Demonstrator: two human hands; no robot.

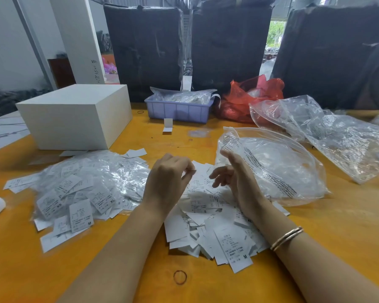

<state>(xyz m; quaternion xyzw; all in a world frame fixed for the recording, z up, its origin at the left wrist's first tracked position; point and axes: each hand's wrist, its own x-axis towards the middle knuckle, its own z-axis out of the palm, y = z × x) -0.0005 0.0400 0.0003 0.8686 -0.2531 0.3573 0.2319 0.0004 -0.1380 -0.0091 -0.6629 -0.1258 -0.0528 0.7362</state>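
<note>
Labels (pixel 208 217) heaped beneath curled left hand (pixel 169 182), grasp unclear, and spread right hand (pixel 235 178).

1. A white wall (pixel 7 40) closes off the left side, with a grey strip slanting down it.
2. Beside it stands a square white pillar (pixel 74 29), with handwriting low on its side face.
3. A dark brown panel (pixel 60 72) shows between wall and pillar.
4. The table (pixel 337 248) has an orange-yellow top.
5. Behind it, three tall black bales (pixel 144 51) wrapped in film stand side by side.
6. Green leaves (pixel 276 31) and daylight show through the right-hand gap.
7. The light is soft and even.
</note>
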